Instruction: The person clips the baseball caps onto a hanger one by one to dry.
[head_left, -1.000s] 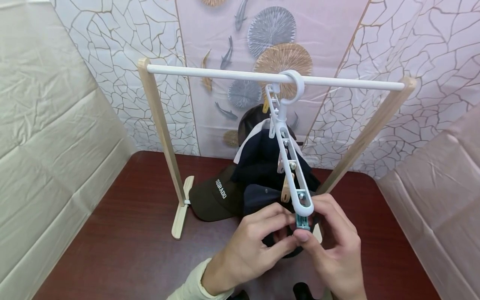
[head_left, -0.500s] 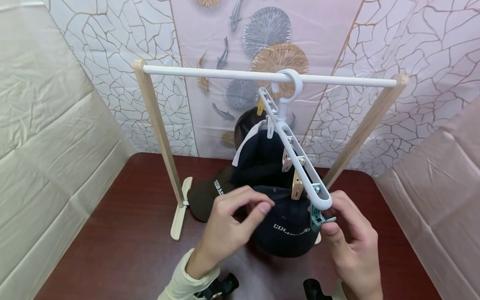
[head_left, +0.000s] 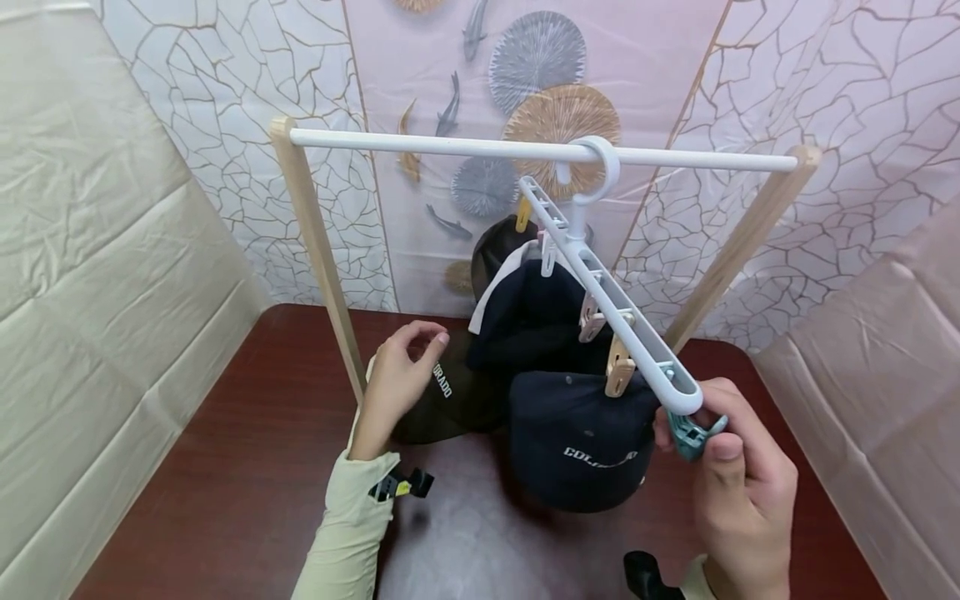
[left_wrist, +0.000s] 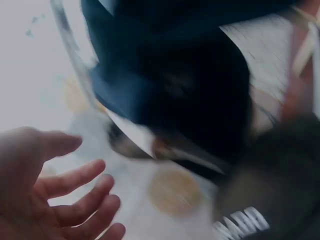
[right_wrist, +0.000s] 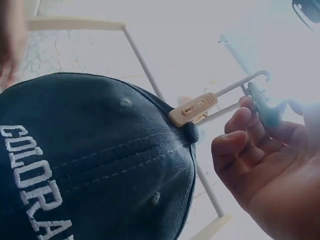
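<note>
A white clip hanger [head_left: 600, 283] hangs by its hook from the rack's bar. My right hand [head_left: 750, 475] holds the teal clothes clip [head_left: 688, 435] at the hanger's near end, thumb against its lever. In the right wrist view, the fingers curl by the teal clip [right_wrist: 266, 107]. Beside it, a tan clip [head_left: 619, 367] grips the edge of a navy cap [head_left: 581, 433] with white lettering. My left hand [head_left: 401, 367], fingers loosely bent and holding nothing, is in front of a dark brown cap [head_left: 457, 404]. Glare washes out part of the right wrist view.
The rack has a white bar [head_left: 450, 146] on wooden posts [head_left: 318, 250]. Farther back on the hanger hang a navy and white cap [head_left: 536, 308] and a black cap [head_left: 491, 254]. A yellow clip [head_left: 522, 214] is at the far end. The table [head_left: 225, 483] is reddish brown.
My left hand has come away from the teal clip and moved left, toward the brown cap. The hanger's near end has swung right, my right hand staying with the teal clip.
</note>
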